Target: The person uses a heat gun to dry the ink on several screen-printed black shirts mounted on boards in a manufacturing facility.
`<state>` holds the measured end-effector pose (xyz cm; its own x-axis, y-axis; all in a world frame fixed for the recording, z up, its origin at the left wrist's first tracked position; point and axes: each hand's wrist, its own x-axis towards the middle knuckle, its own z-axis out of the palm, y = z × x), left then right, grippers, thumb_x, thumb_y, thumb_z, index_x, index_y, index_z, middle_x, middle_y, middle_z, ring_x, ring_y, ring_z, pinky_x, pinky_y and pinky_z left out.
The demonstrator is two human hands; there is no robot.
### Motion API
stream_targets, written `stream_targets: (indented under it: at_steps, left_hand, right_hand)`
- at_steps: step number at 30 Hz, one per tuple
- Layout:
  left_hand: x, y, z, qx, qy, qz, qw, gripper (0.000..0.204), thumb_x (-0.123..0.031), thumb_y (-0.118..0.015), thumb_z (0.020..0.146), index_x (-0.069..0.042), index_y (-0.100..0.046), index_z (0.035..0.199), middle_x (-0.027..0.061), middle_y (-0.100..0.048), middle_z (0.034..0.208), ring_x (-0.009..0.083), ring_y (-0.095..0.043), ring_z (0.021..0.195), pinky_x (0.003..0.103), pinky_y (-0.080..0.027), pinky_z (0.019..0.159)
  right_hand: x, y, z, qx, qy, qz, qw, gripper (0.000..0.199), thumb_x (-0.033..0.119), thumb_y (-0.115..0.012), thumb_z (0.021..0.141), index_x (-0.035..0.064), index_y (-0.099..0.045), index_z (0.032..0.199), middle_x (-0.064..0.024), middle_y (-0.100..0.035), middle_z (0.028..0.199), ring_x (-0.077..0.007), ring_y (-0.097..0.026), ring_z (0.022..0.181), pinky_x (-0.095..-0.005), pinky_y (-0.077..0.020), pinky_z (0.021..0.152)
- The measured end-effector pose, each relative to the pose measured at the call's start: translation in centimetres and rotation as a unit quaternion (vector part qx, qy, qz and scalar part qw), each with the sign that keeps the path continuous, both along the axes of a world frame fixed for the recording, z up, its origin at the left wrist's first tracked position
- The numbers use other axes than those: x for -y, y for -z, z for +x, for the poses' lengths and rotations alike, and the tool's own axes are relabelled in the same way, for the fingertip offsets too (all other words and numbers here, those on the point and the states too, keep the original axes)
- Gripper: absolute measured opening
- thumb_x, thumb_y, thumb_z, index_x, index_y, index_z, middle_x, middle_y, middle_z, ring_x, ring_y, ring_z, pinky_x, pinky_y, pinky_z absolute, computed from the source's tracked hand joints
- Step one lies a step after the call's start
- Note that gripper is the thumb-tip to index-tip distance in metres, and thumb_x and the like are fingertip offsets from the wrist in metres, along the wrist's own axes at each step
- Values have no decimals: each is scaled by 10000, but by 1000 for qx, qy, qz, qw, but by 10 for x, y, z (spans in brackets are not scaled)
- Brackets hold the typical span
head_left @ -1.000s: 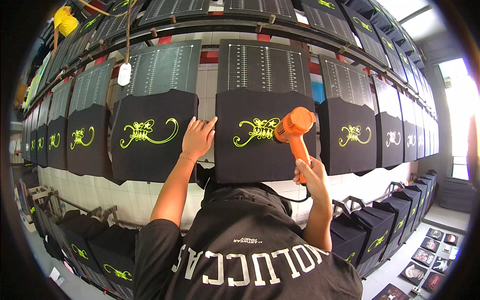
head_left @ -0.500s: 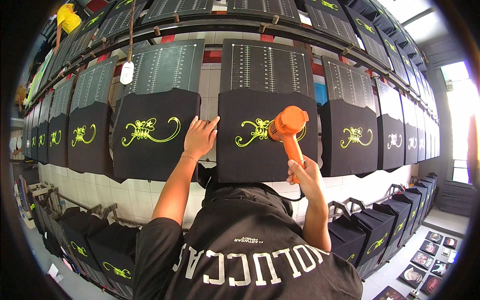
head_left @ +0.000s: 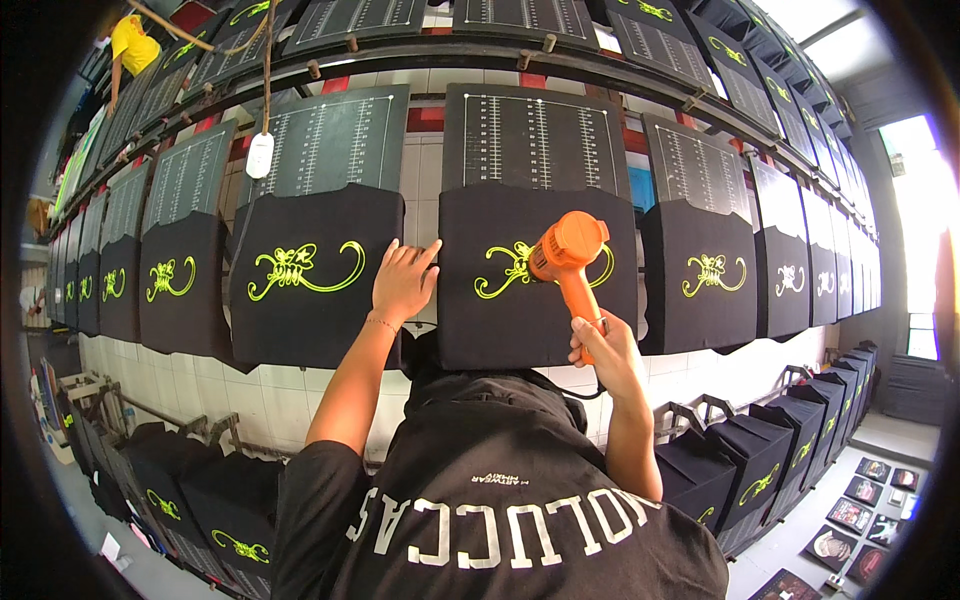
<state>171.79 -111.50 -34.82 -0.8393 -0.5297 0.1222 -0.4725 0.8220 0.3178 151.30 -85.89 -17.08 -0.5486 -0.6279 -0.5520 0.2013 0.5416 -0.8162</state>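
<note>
My right hand is wrapped round the handle of an orange blow dryer. The dryer's head covers the middle of a neon yellow-green scroll print on a black shirt. That shirt is stretched over a flat board in front of me. My left hand has its fingers spread across the gap beside this board. Its index fingertip is at the shirt's left edge, and the other fingers lie by the right edge of the neighbouring black shirt, which bears the same print.
More shirt-covered boards run left and right, including a printed black shirt. A white switch hangs on a cord. Behind me stands another row of boards. A person in a yellow top is at far left.
The dryer has shifted slightly left over the print, still in my right hand. My left hand stays by the board's edge. The hanging switch sits slightly lower and further right in view.
</note>
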Motion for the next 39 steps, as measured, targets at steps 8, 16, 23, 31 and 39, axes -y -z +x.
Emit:
stream_targets:
  at_steps: [8,16,23,31,39]
  left_hand:
    - [-6,-3,9,2,3,22,1000,489,-305,-563,960,-170,-508,1427,67,-617,1167,251,-532,1172,487,-247,1181]
    - [-25,-10,37,22,62,24,998,542,-401,-618,908,-133,-554,1375,81,-585,1264,278,-474,1261,514,-248,1178]
    - [-23,-5,44,4,75,61,995,456,-449,-684,853,-68,-684,1105,121,-588,1300,308,-451,1312,529,-220,1181]
    - [-19,-6,47,10,92,83,992,362,-437,-669,873,-77,-699,852,118,-580,1306,313,-444,1322,537,-230,1180]
    - [-16,3,50,-14,104,72,992,388,-433,-666,878,-72,-673,1019,135,-565,1319,322,-433,1331,555,-217,1179]
  right_hand:
    - [-3,-8,7,21,63,-5,998,304,264,-648,954,-30,-600,1015,-33,-591,742,-96,-607,590,-233,-490,533]
    - [18,-1,21,42,96,-43,994,281,274,-640,956,-3,-595,981,-18,-588,743,-88,-591,588,-230,-489,531]
    - [40,-8,34,31,112,-26,993,272,263,-641,956,-4,-589,966,-14,-587,746,-79,-594,593,-224,-497,541]
    - [58,-6,55,-15,121,-3,993,286,266,-644,945,-14,-597,979,-15,-583,741,-78,-590,591,-225,-494,543]
    - [76,2,60,-10,118,-18,993,283,273,-637,956,-5,-591,976,-18,-586,751,-85,-597,596,-223,-498,554]
